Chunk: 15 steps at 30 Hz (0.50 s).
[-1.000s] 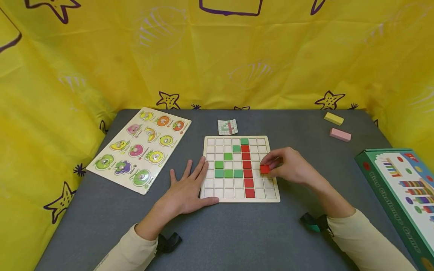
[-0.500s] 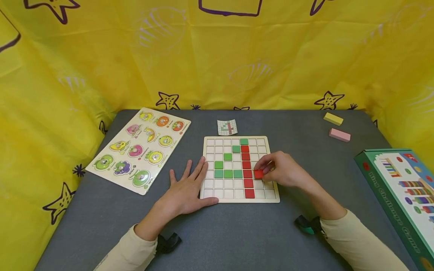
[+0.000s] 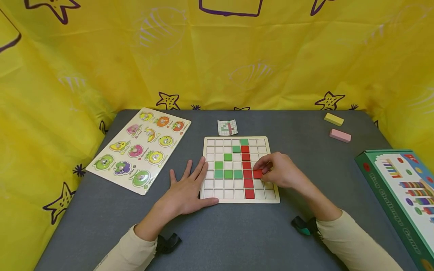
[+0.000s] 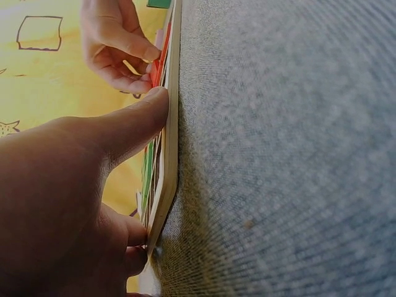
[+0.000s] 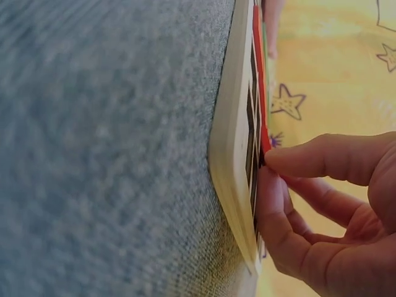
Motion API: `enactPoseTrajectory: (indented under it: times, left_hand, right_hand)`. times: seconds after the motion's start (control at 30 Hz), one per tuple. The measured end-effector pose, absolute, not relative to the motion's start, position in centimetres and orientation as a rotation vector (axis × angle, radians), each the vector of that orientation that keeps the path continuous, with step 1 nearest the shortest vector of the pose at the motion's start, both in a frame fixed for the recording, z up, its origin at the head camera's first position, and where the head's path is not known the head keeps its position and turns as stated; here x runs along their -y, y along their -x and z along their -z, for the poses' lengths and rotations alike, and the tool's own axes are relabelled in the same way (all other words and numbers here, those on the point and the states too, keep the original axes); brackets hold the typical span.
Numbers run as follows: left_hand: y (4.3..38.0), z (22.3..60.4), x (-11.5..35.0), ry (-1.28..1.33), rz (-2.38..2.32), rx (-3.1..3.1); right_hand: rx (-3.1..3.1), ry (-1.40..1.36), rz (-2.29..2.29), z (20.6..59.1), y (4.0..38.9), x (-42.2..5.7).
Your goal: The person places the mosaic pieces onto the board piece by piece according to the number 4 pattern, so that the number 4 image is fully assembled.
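Note:
A wooden grid board lies on the dark table, with green tiles in a triangular outline and a column of red tiles in its squares. My right hand pinches a red square tile between thumb and fingers, at the square just right of the red column. In the right wrist view the tile sits at the board's surface under the fingertips. My left hand has its fingers spread, fingertips at the board's left edge and thumb on its near edge.
A small pattern card lies behind the board. On the left is a fruit puzzle board. A yellow block and a pink block are at the back right. A green game box stands at the right edge.
My right hand has moved left and slightly nearer with the red tile, bringing it beside the red column and down to the board. The left hand has stayed in place.

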<state>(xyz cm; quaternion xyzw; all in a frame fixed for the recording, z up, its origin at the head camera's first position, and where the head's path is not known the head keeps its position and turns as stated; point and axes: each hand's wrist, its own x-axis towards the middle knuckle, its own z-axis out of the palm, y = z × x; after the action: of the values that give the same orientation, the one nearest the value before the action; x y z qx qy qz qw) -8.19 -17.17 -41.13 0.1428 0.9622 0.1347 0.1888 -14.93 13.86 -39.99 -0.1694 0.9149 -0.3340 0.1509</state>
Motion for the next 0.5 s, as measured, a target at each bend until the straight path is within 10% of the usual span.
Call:
enactPoseTrajectory:
  times: [0.5]
  left_hand:
    - [8.09,41.13,17.23,-0.400,-0.419,-2.713]
  right_hand:
    - [-2.667,0.521,0.912,40.12,14.79,-13.56]
